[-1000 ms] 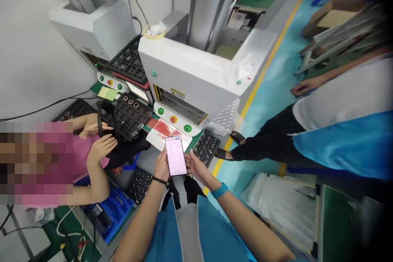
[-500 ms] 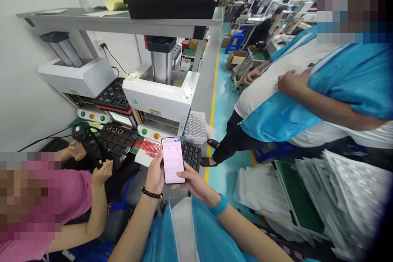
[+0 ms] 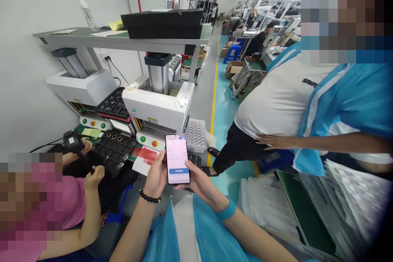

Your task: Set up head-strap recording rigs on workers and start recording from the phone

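Observation:
A smartphone (image 3: 177,157) is held upright in front of my body, its lit screen showing a pale page with a blue button near the bottom. My left hand (image 3: 156,176) grips the phone's left edge; a black bead bracelet circles that wrist. Around the lower right side of the phone, my right hand (image 3: 201,182) is closed, with the thumb over the screen's edge. A blue band (image 3: 226,209) sits on my right wrist. Behind the phone lies a sheet with red marks (image 3: 145,157).
Two white press machines (image 3: 156,104) stand beyond, below a shelf (image 3: 89,39). A seated person in pink (image 3: 72,200) at left holds a black device (image 3: 73,142). A person in a blue jacket (image 3: 353,98) stands at right, above stacked plastic trays (image 3: 264,204). Clear trays (image 3: 196,135) sit beside the press.
My view has tilted up. The phone page now shows a blue button, and my right thumb has moved up the screen's edge. The standing person's arms have lowered from the chest.

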Demonstrator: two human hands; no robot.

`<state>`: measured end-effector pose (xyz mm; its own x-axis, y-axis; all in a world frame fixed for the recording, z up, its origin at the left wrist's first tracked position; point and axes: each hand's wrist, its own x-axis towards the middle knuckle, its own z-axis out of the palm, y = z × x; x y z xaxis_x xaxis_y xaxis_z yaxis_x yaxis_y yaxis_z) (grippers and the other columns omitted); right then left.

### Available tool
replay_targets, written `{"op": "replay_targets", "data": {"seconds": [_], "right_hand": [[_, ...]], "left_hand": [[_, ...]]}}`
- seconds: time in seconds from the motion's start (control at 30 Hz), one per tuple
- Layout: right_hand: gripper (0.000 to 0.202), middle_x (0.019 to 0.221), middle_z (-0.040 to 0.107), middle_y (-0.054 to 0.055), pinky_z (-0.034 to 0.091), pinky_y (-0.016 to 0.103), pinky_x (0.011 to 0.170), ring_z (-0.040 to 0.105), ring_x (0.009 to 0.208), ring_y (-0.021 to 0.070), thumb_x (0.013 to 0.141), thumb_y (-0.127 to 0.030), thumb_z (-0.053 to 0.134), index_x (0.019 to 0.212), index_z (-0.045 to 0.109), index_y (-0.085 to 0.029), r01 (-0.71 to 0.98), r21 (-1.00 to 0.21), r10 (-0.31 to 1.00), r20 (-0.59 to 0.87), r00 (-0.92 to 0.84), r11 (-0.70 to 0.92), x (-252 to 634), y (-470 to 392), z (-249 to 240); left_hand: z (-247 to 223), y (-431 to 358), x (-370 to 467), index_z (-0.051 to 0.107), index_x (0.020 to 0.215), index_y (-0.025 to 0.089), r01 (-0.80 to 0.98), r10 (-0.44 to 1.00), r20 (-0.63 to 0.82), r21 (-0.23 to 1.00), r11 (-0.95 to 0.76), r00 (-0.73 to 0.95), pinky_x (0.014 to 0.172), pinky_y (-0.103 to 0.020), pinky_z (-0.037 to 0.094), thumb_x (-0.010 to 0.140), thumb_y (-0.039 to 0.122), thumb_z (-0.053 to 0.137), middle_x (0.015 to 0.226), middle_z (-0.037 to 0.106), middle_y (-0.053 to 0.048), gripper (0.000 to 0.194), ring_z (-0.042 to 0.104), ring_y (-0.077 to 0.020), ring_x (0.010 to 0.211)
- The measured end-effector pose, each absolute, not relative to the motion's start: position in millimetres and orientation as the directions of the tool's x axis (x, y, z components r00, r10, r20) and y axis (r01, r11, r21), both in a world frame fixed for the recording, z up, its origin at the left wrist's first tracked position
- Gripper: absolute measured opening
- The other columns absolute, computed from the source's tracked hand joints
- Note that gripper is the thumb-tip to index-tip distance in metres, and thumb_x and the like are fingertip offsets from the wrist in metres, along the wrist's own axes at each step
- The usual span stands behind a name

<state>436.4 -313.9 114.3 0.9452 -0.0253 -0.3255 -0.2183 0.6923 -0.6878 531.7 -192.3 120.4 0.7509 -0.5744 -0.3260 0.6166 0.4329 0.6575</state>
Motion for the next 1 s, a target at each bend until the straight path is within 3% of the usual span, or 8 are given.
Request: {"op": "replay_targets", "data": {"seconds": [0.2,0.53,1.0], "right_hand": [[0.048,0.117,0.067,0.008,0.063,0.035,0.067,0.067,0.096,0.0236,0.086,-0.026,0.064,0.133,0.054,-0.025,-0.175,-0.730,-0.059,-0.283,0.957,0.661,426.5,-328.5,128.4],[0.053,0.117,0.067,0.010,0.063,0.036,0.068,0.067,0.095,0.0238,0.085,-0.021,0.060,0.138,0.051,-0.024,-0.080,-0.714,-0.116,-0.222,0.968,0.696,423.1,-355.0,131.1],[0.062,0.115,0.067,0.009,0.062,0.038,0.071,0.066,0.096,0.0242,0.078,-0.012,0.061,0.139,0.050,-0.022,0.011,-0.755,-0.269,-0.220,0.938,0.656,406.7,-355.0,138.4]], "left_hand": [[133.7,-206.3,522.7,0.068,0.117,0.018,0.592,-0.601,-0.286,0.699,0.402,0.747,0.106,-0.039,0.048,0.089,0.046,0.061,0.122,0.068,-0.007,0.040,0.058,-0.0275,0.123],[133.2,-235.0,528.5,0.063,0.127,0.023,0.634,-0.677,-0.296,0.702,0.324,0.674,0.107,-0.037,0.046,0.089,0.049,0.060,0.127,0.066,-0.005,0.046,0.055,-0.0262,0.127],[139.1,-250.1,525.4,0.056,0.135,0.023,0.617,-0.801,-0.173,0.734,0.282,0.572,0.110,-0.036,0.040,0.095,0.044,0.052,0.139,0.058,-0.005,0.045,0.047,-0.0249,0.133]]}}
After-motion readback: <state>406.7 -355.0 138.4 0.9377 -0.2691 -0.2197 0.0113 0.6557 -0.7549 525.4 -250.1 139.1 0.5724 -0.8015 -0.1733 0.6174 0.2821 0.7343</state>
